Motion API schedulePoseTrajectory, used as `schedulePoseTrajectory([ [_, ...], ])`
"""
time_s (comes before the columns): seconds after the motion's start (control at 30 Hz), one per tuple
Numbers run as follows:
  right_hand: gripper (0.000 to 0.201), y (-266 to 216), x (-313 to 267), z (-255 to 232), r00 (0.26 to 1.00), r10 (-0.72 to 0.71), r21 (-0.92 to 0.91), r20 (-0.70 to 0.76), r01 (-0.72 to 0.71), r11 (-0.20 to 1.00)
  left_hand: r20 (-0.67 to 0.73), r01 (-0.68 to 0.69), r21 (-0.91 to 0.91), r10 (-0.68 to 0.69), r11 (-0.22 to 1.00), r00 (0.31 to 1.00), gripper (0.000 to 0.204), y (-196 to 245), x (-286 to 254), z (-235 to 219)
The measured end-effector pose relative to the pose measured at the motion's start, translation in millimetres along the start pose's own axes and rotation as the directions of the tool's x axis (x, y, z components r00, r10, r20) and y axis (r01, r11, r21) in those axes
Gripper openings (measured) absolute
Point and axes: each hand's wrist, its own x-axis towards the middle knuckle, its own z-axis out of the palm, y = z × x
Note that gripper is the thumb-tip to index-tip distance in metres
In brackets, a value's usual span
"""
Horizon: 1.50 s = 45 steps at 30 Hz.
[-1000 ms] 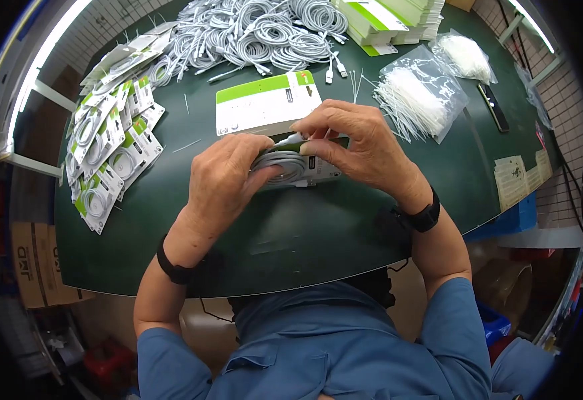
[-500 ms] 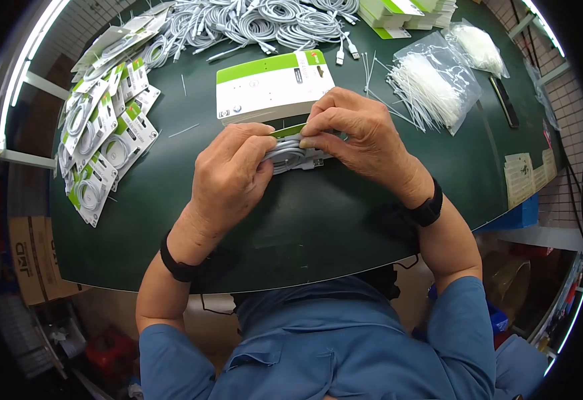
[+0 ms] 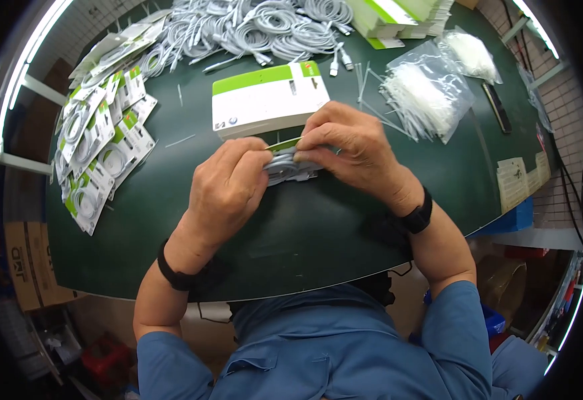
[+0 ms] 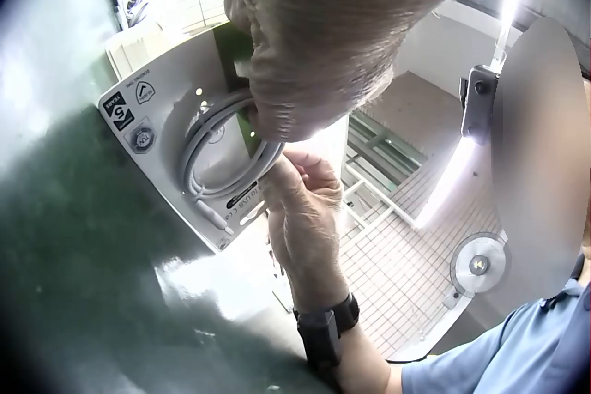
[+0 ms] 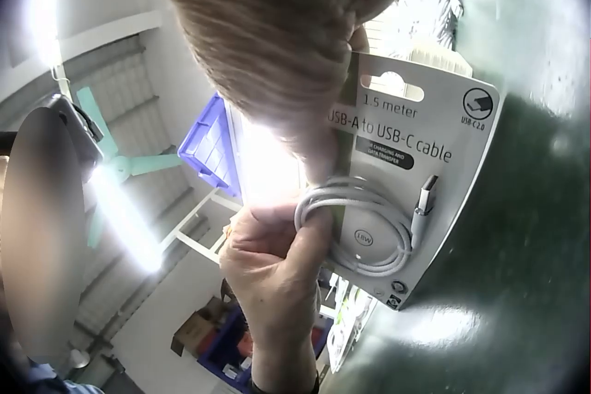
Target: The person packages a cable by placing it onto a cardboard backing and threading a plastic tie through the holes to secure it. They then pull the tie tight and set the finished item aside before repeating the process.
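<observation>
Both hands hold one cable card [image 3: 291,168] just above the green table [image 3: 305,240], in front of me. The card is white with a green top edge and carries a coiled white cable [image 5: 360,228]; its print reads "USB-A to USB-C cable". My left hand [image 3: 259,160] grips the card's left side, fingers curled over the coil [image 4: 222,154]. My right hand [image 3: 305,143] pinches the top right edge. In the right wrist view the card [image 5: 434,135] stands tilted, with the left hand's fingers [image 5: 277,246] wrapped on the coil's edge.
A stack of blank white-and-green cards [image 3: 265,100] lies just beyond the hands. Loose coiled cables [image 3: 258,27] are piled at the back. Several packed cards [image 3: 98,147] lie at the left, bags of white ties [image 3: 425,93] at the right, more cards [image 3: 398,17] at the back right.
The card has tipped from lying fairly flat, coil facing up, to nearly edge-on. Both hands have kept their hold, and the left fingers have closed further over the coil.
</observation>
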Motion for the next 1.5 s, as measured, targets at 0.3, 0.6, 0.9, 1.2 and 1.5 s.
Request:
schedulePoseTrajectory([
  [0.3,0.016,20,7,-79,0.881,0.467,0.052,-0.076,-0.464,0.884,-0.002,-0.013,-0.056,0.013,0.998,1.0,0.03,11,3,2],
  [0.6,0.022,43,-9,-97,0.578,0.814,-0.685,0.05,-0.573,0.45,0.033,-0.024,-0.104,0.028,0.994,0.999,0.029,23,4,5],
  [0.9,0.013,50,-14,-87,0.581,0.806,-0.729,0.115,-0.502,0.466,0.035,-0.025,-0.097,0.028,0.995,0.999,0.028,21,5,4],
  [1.2,0.013,51,-13,-87,0.657,0.752,-0.655,0.058,-0.543,0.525,0.052,-0.057,-0.096,0.062,0.994,0.997,0.029,23,10,6],
  [1.5,0.019,27,-39,-79,0.587,0.804,-0.659,0.093,-0.569,0.492,0.075,-0.111,-0.107,0.12,0.988,0.99,0.028,16,23,8],
])
